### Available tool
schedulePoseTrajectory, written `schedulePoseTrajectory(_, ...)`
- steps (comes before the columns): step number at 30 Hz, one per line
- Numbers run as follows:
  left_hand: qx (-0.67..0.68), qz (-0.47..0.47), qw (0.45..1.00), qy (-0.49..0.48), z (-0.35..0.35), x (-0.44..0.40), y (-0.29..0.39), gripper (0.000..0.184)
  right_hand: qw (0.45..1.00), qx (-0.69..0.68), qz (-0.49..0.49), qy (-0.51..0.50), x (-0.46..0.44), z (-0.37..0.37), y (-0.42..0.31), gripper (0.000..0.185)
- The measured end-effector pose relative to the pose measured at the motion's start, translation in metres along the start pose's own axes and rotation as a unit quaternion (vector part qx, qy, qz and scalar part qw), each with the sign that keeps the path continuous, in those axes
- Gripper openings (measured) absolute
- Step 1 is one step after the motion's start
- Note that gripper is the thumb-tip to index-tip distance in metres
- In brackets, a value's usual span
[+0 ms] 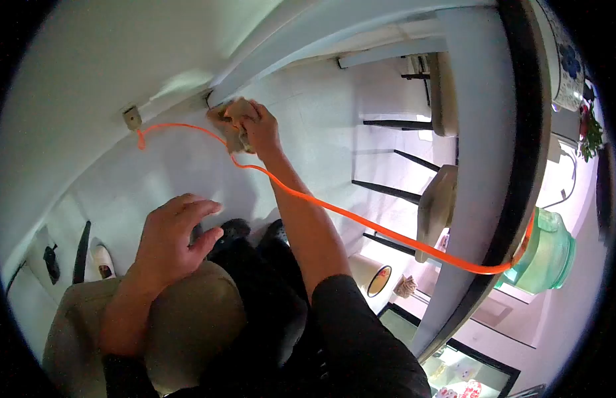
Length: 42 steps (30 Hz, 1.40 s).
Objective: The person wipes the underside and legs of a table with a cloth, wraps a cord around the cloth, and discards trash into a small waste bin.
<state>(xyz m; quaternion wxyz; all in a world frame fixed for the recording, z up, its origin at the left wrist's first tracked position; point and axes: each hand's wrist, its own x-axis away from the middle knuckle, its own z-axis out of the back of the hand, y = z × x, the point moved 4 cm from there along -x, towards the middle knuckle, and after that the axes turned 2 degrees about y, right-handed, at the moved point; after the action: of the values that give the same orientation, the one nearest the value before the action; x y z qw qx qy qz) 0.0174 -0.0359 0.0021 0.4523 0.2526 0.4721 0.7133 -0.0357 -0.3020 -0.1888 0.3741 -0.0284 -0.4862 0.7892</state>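
Note:
My right hand [260, 129] is closed on a crumpled tan cloth [235, 123], close to the foot of a white wall or panel edge. My left hand [174, 232] hangs over the beige seat, its fingers and thumb apart and holding nothing. An orange cable [361, 220] runs from a wall socket [132, 118] past the cloth, crosses over my right forearm and reaches the dark-edged tabletop at the right.
Chairs with dark legs [437, 205] stand under the table [520, 152]. A green translucent bottle [543, 252] is at the right. A beige cushioned seat [195, 325] is below my left hand. A white shoe [103, 262] and a bin [371, 277] are on the floor.

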Motion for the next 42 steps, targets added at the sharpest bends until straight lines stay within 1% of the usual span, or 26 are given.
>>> schedulePoseTrajectory(1,-0.004,0.012,1.000,-0.001,0.004,0.001,0.003,0.033,0.990,-0.118,-0.066,0.032,0.009,0.002,0.008,0.053)
schedulePoseTrajectory(2,-0.010,0.023,1.000,-0.003,0.005,0.003,0.006,0.032,0.961,-0.234,-0.132,0.064,0.017,0.004,0.016,0.047)
schedulePoseTrajectory(3,0.024,0.022,0.999,-0.003,-0.010,-0.003,-0.001,0.032,0.965,-0.204,-0.145,0.074,0.026,0.031,0.027,0.047)
schedulePoseTrajectory(5,0.004,0.012,1.000,0.008,-0.002,-0.004,-0.002,0.032,0.900,-0.401,-0.124,0.121,0.029,0.042,0.008,0.044)
schedulePoseTrajectory(8,0.003,0.020,1.000,-0.014,-0.001,-0.004,0.000,0.036,0.913,-0.377,0.008,0.154,0.030,0.077,-0.040,0.051)
schedulePoseTrajectory(9,0.001,0.016,1.000,-0.017,-0.001,-0.003,0.000,0.036,0.911,-0.380,0.010,0.158,0.033,0.086,-0.058,0.051)
schedulePoseTrajectory(11,0.022,0.031,0.999,-0.022,-0.001,-0.003,-0.003,0.033,0.906,-0.374,0.089,0.178,0.038,0.102,-0.100,0.047)
schedulePoseTrajectory(15,0.010,0.049,0.998,-0.036,-0.002,-0.001,-0.002,0.030,0.908,-0.356,0.147,0.166,0.047,0.115,-0.160,0.051)
schedulePoseTrajectory(16,0.009,0.051,0.998,-0.036,-0.001,-0.001,-0.003,0.029,0.932,-0.229,0.184,0.214,0.046,0.120,-0.171,0.053)
schedulePoseTrajectory(17,0.007,0.053,0.998,-0.036,-0.001,-0.001,-0.003,0.028,0.937,-0.098,0.217,0.257,0.047,0.123,-0.182,0.055)
schedulePoseTrajectory(18,0.006,0.054,0.998,-0.035,0.000,-0.001,-0.003,0.028,0.937,-0.099,0.217,0.255,0.045,0.124,-0.189,0.055)
schedulePoseTrajectory(20,0.009,0.058,0.998,-0.036,-0.001,-0.001,-0.003,0.028,0.907,-0.020,0.319,0.275,0.050,0.129,-0.210,0.056)
schedulePoseTrajectory(21,0.010,0.058,0.998,-0.035,-0.002,0.000,-0.004,0.028,0.907,-0.018,0.319,0.274,0.052,0.131,-0.213,0.056)
schedulePoseTrajectory(23,0.015,0.045,0.998,-0.029,-0.002,0.000,-0.006,0.030,0.913,0.066,0.281,0.288,0.056,0.132,-0.218,0.058)
schedulePoseTrajectory(24,0.015,0.045,0.999,-0.026,-0.002,0.000,-0.006,0.030,0.913,0.066,0.283,0.287,0.060,0.135,-0.222,0.058)
schedulePoseTrajectory(26,0.015,0.039,0.999,-0.018,-0.002,0.001,-0.007,0.032,0.936,-0.013,0.244,0.254,0.063,0.145,-0.222,0.061)
schedulePoseTrajectory(27,0.015,0.041,0.999,-0.017,-0.003,0.001,-0.006,0.032,0.937,-0.013,0.243,0.252,0.062,0.151,-0.220,0.061)
schedulePoseTrajectory(28,0.009,0.033,0.999,-0.013,-0.003,0.001,-0.005,0.033,0.939,-0.142,0.220,0.221,0.056,0.158,-0.213,0.062)
schedulePoseTrajectory(29,0.002,0.024,1.000,-0.009,-0.003,0.001,-0.004,0.033,0.925,-0.268,0.192,0.188,0.050,0.161,-0.208,0.064)
schedulePoseTrajectory(30,0.003,0.024,1.000,-0.008,-0.002,0.001,-0.005,0.033,0.893,-0.360,0.184,0.199,0.046,0.162,-0.210,0.065)
schedulePoseTrajectory(31,0.008,0.031,0.999,-0.016,-0.002,0.001,-0.006,0.033,0.893,-0.359,0.185,0.198,0.049,0.162,-0.223,0.065)
schedulePoseTrajectory(33,0.012,0.038,0.999,-0.022,-0.003,0.000,-0.006,0.033,0.892,-0.393,0.076,0.209,0.055,0.164,-0.240,0.058)
schedulePoseTrajectory(34,0.008,0.015,1.000,-0.001,-0.003,0.001,-0.006,0.033,0.912,-0.351,0.080,0.197,0.047,0.167,-0.238,0.049)
schedulePoseTrajectory(35,0.003,-0.008,1.000,0.021,-0.003,0.001,-0.004,0.032,0.912,-0.351,0.080,0.198,0.047,0.167,-0.235,0.049)
schedulePoseTrajectory(37,0.015,-0.008,1.000,0.023,-0.005,0.001,-0.007,0.032,0.889,-0.401,0.064,0.210,0.045,0.166,-0.231,0.039)
schedulePoseTrajectory(42,0.018,-0.002,1.000,0.020,-0.001,0.002,-0.006,0.031,0.862,-0.459,0.067,0.206,0.040,0.157,-0.219,0.031)
